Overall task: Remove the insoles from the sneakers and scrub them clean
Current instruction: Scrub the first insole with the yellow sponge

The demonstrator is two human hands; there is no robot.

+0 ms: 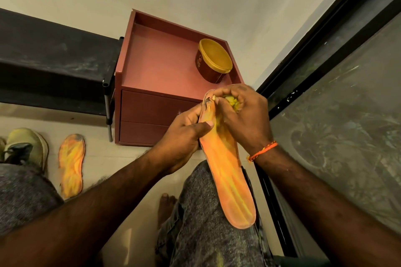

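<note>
Your left hand [184, 134] holds the long orange foam insole [225, 171] at its upper edge, thumb laid across it, above your grey-trousered knee [201, 223]. Your right hand [243, 112] curls its grip round a yellow-green scrubbing pad [232, 102] (mostly hidden), pressed on the insole's top end. A second orange insole [71, 162] lies on the floor beside a pale sneaker [26, 145].

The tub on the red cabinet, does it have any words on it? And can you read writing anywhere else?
Tub: a round gold logo and a few small gold marks on its dark red side, too blurred to read.
Insole in the hands: no writing seen.
Insole on the floor: none seen.
Cabinet: none.
</note>
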